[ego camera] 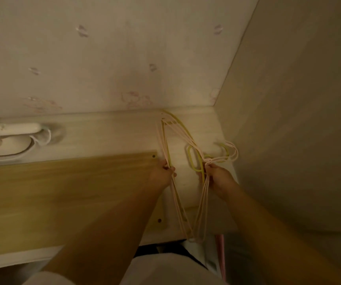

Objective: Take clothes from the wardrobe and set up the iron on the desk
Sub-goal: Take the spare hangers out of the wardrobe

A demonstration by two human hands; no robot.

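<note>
A white power strip [11, 130] lay on the desk [104, 130] at the far left. The left hand [162, 174] gripped the bottom bars of the pink and yellow hangers [175, 138]. The right hand [219, 177] pinched their necks near the hooks.

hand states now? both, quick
Left hand: closed, gripping one side of the bundle of clothes hangers.
Right hand: closed, gripping the same hangers just below their hooks.
</note>
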